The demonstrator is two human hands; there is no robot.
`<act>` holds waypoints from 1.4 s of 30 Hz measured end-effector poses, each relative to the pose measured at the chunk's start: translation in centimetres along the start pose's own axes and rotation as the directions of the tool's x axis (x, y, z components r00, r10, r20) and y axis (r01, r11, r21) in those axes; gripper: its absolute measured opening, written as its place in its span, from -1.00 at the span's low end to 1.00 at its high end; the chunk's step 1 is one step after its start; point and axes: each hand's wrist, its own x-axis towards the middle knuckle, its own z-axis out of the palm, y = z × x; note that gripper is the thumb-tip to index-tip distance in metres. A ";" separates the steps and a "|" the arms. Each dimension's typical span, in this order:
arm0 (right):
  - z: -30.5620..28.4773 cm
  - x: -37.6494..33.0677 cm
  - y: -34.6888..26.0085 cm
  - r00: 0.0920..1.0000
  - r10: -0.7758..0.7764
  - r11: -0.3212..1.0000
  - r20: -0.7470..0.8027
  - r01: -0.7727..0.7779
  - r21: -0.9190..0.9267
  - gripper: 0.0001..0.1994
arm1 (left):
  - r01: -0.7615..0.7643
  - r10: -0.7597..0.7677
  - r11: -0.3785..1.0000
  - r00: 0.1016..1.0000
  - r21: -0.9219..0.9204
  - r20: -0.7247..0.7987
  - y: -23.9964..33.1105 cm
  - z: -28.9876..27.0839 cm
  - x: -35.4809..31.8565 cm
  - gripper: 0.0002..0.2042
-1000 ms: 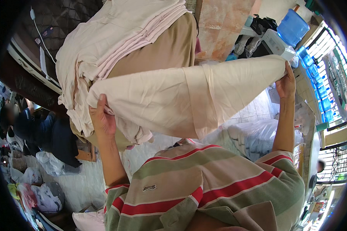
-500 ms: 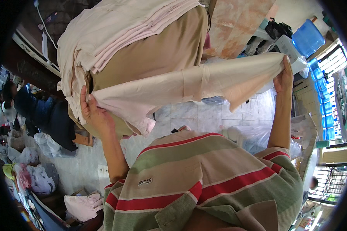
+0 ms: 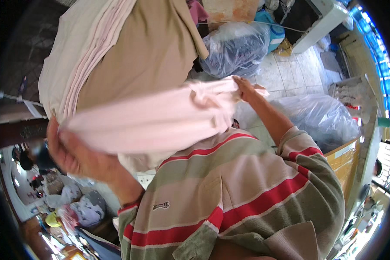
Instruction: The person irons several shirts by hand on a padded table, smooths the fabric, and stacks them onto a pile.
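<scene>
Pale pink cloth (image 3: 151,117), one length, somewhat blurred: I have it stretched between two hands set well apart, in front of the wearer's chest. Left hand (image 3: 84,158), blurred, pinching the cloth's left end between thumb and fingers; right hand (image 3: 245,89), clamped on the gathered other end, a scrap protruding past the fist. Beyond, upper left on my feed: layered pale fabrics (image 3: 89,47), lying on a tan cloth (image 3: 138,56). Farther right: one clear plastic bag (image 3: 236,47) of dark contents, beside a blue container (image 3: 276,32). Right side: plastic-wrapped bundle (image 3: 316,117), above a cardboard box (image 3: 346,159).
</scene>
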 end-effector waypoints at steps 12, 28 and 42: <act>7.4 -9.0 -8.2 0.683 -0.220 0.928 0.696 0.367 -0.067 -0.70 | -0.073 0.073 0.997 0.985 0.006 -0.156 1.6 -0.1 0.7 -0.77; 14.7 -8.3 -9.0 0.738 0.028 0.905 0.674 -0.305 0.297 -0.89 | 0.036 -0.033 0.999 0.973 0.008 -0.227 0.2 -3.8 1.0 -0.80; 4.6 -7.5 -27.6 0.679 -0.530 0.816 0.507 0.570 0.089 -0.65 | 0.296 -0.310 0.951 0.920 -0.092 -0.240 -4.8 -12.2 -1.9 -0.74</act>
